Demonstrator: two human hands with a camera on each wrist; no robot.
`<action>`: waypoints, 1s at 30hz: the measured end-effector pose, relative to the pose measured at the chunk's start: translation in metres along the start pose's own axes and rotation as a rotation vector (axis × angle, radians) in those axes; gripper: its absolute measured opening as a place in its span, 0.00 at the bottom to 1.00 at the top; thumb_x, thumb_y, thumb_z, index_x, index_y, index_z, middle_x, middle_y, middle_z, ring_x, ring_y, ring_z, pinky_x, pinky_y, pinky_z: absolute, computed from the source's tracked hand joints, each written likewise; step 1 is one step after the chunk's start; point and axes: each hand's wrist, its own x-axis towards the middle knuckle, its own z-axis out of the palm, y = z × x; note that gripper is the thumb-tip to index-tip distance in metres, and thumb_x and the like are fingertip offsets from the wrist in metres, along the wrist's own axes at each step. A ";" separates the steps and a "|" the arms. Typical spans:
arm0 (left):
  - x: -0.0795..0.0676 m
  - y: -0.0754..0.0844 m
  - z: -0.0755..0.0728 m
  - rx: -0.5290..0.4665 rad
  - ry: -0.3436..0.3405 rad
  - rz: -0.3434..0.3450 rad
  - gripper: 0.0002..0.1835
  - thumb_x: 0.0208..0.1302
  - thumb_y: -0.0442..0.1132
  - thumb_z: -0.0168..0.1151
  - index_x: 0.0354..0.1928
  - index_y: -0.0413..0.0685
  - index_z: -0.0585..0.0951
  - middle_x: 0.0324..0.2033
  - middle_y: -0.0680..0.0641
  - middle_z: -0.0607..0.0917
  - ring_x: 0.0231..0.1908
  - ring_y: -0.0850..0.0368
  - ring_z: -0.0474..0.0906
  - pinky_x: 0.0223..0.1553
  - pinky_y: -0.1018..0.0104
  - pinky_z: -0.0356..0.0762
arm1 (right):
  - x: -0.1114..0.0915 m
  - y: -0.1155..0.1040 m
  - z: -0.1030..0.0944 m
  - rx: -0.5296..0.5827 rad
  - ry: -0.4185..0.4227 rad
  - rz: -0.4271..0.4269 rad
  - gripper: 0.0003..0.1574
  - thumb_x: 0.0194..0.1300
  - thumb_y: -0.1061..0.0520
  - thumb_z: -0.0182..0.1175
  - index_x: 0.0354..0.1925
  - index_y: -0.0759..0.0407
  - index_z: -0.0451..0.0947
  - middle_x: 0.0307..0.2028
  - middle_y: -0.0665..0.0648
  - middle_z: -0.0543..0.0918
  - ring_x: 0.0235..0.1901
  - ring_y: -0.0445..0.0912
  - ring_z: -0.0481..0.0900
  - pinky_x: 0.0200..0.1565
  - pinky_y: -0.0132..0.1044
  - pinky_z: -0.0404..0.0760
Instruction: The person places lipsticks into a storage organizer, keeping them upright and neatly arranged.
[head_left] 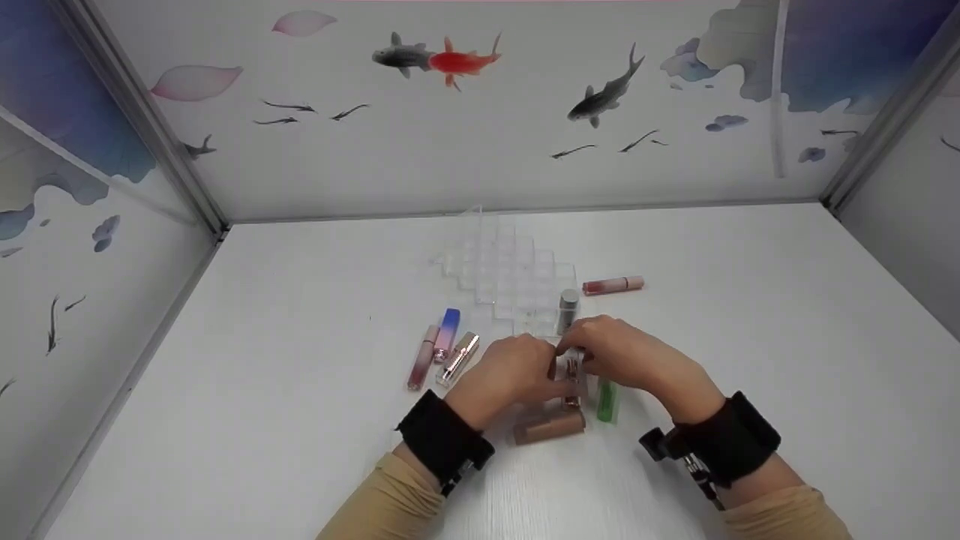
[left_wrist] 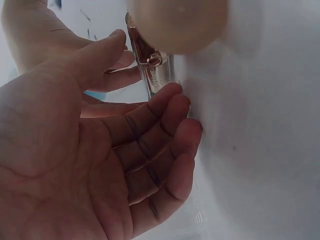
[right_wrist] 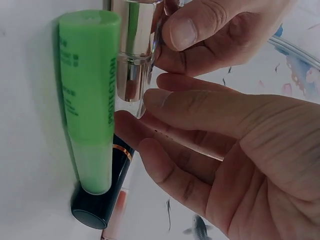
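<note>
A lipstick in a clear and gold case (head_left: pixel 571 382) lies between my two hands. My right hand (head_left: pixel 626 351) pinches its far end between thumb and fingers, seen in the right wrist view. My left hand (head_left: pixel 514 371) is at the lipstick's side with its fingers bent. In the left wrist view its fingertips (left_wrist: pixel 177 107) reach the case's end, but whether they grip it is unclear. A green tube with a pale end (right_wrist: pixel 90 90) stands close beside the lipstick in the right wrist view. Just in front of the hands rests a brown tube (head_left: pixel 551 427).
A clear stepped acrylic holder (head_left: pixel 517 270) stands beyond the hands. By its right corner is a dark grey tube (head_left: pixel 568 306), with a pink lip gloss (head_left: pixel 613 285) farther right. To the left lie a reddish gloss (head_left: pixel 424 358), a blue-pink tube (head_left: pixel 448 334) and a gold lipstick (head_left: pixel 459 358).
</note>
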 end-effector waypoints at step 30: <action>0.003 -0.010 -0.013 -0.120 -0.065 0.017 0.07 0.64 0.43 0.64 0.32 0.49 0.79 0.26 0.54 0.77 0.27 0.60 0.72 0.27 0.70 0.68 | 0.003 0.006 0.003 -0.041 0.107 -0.033 0.08 0.57 0.69 0.69 0.36 0.60 0.85 0.34 0.54 0.84 0.35 0.43 0.80 0.37 0.36 0.81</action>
